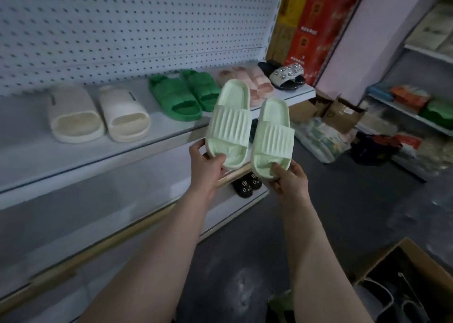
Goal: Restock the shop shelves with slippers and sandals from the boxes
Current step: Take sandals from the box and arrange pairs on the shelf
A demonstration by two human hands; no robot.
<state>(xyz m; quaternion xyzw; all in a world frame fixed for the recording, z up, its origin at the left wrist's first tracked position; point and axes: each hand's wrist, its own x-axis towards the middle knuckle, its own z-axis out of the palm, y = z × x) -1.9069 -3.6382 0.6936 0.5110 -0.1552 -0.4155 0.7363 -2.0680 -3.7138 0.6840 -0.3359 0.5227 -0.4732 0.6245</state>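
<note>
Beside the shelf, left hand pinches the left slipper, right hand the right slipper.

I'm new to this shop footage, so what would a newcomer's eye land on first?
The pair of pale green slippers held up mid-frame, one gripped in the left hand, one in the right hand. Behind them, the shelf shows cream slippers, green sandals, pink slippers and studded sandals in a row under white pegboard.

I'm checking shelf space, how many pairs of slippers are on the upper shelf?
4: cream pair on the left, green pair beside it, pink pair partly behind the held slippers, studded pair at the right end.
</note>
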